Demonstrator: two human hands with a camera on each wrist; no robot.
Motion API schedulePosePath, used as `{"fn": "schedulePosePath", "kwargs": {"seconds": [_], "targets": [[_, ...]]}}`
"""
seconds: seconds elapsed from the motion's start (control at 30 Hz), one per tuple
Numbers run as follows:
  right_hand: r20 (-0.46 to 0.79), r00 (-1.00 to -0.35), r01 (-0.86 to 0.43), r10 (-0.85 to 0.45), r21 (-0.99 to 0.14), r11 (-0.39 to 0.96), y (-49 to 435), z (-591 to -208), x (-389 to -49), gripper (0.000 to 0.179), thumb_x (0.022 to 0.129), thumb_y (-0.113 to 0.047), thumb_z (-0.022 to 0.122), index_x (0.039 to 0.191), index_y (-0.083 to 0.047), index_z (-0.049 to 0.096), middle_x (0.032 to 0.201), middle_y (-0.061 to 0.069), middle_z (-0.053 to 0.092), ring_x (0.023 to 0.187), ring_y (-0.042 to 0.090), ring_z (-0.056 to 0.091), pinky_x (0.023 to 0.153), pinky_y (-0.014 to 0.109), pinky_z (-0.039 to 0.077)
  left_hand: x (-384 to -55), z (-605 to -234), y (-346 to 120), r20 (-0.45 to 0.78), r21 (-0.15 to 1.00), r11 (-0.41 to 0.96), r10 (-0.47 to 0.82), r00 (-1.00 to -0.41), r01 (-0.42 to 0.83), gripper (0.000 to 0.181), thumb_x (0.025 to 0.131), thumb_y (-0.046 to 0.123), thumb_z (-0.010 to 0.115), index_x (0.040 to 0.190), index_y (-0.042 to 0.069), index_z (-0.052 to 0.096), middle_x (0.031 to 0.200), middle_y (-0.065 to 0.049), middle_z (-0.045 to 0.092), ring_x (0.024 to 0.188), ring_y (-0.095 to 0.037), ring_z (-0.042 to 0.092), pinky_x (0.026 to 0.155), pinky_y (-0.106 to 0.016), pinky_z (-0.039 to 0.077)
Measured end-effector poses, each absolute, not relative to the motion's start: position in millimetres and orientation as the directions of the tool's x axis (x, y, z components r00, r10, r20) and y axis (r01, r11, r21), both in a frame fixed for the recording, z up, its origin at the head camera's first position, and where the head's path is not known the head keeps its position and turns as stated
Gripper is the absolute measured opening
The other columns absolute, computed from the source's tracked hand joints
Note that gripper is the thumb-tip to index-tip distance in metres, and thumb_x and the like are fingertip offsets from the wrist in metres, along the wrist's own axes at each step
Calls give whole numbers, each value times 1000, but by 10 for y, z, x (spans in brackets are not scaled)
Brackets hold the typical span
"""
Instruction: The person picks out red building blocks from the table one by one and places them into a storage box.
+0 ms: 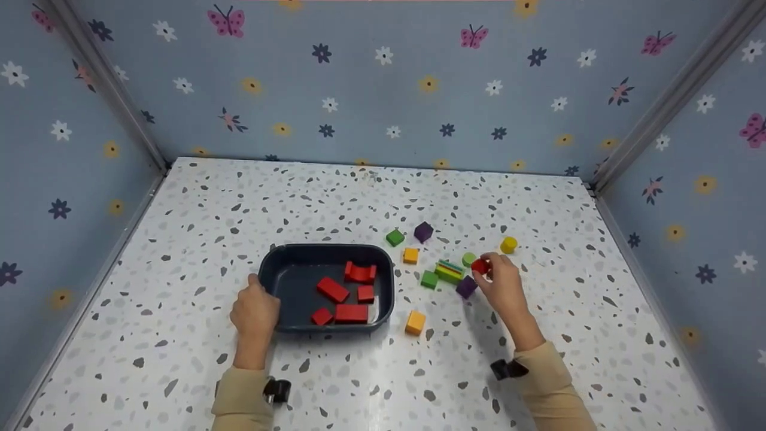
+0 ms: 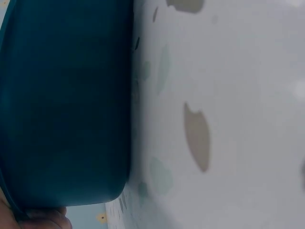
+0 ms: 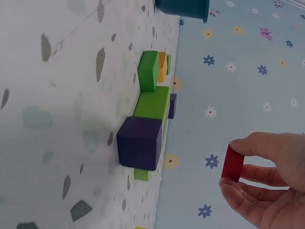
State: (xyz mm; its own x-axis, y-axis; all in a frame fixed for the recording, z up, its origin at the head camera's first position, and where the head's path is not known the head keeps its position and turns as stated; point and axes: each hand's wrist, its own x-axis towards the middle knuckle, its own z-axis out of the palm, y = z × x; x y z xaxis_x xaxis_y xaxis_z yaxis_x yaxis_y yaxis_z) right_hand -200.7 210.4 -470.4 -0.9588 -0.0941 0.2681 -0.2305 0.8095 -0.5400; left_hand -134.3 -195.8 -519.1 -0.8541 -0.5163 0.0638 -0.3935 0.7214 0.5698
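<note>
My left hand (image 1: pixel 255 306) grips the left rim of a dark blue rectangular tub (image 1: pixel 327 329). Its fingertips show at the tub's edge in the left wrist view, where the tub wall (image 2: pixel 66 105) fills the left side. Several red blocks (image 1: pixel 333 290) lie in the tub, one of them with a curved notch (image 1: pixel 360 273). A small red block (image 3: pixel 233 163) is pinched between thumb and fingers of my right hand (image 1: pixel 502 286), held above the table. Close to that hand are a purple cube (image 1: pixel 467 287), a light green round block (image 1: pixel 469 259) and a green block with coloured stripes (image 1: pixel 449 273).
Between tub and right hand lie green blocks (image 1: pixel 429 279), orange blocks (image 1: pixel 415 322) and another purple cube (image 1: pixel 423 231). A yellow cylinder (image 1: pixel 508 245) stands beyond the right hand. Patterned panels (image 1: pixel 383 78) enclose the speckled table (image 1: pixel 287 203) at the back and sides.
</note>
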Motion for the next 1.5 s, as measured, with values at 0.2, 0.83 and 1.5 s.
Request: {"fn": "schedulePosePath", "kwargs": {"seconds": [0.2, 0.83, 1.5], "targets": [[304, -944, -289, -131, -562, 775, 1898, -4667, -2029, 27, 76, -6, 67, 99, 3, 56, 85, 15, 55, 73, 23, 55, 64, 33, 47, -1343, -5184, -1955, 83, 576, 718, -527, -846, -391, 29, 73, 2, 51, 101, -3, 47, 80, -34, 56, 67, -50, 55, 52, -55, 39], [372, -883, -460, -286, -569, 682, 1127, -4560, -2024, 25, 75, -6, 68, 97, 1, 57, 84, 12, 56, 71, 19, 57, 61, 26, 48, -1341, -5205, -1954, 70, 583, 707, -534, -843, -400, 34, 72, 2, 52, 105, -2, 47, 81, -33, 57, 68, -49, 55, 52, -55, 39], [348, -840, -542, -417, -567, 620, 527, -4539, -1931, 26, 77, -11, 66, 99, 0, 58, 88, 10, 57, 74, 16, 54, 64, 27, 45, -1326, -5221, -1959, 112, 575, 734, -509, -854, -362, 29, 74, 0, 48, 103, -5, 47, 76, -33, 56, 63, -48, 55, 50, -53, 40]]}}
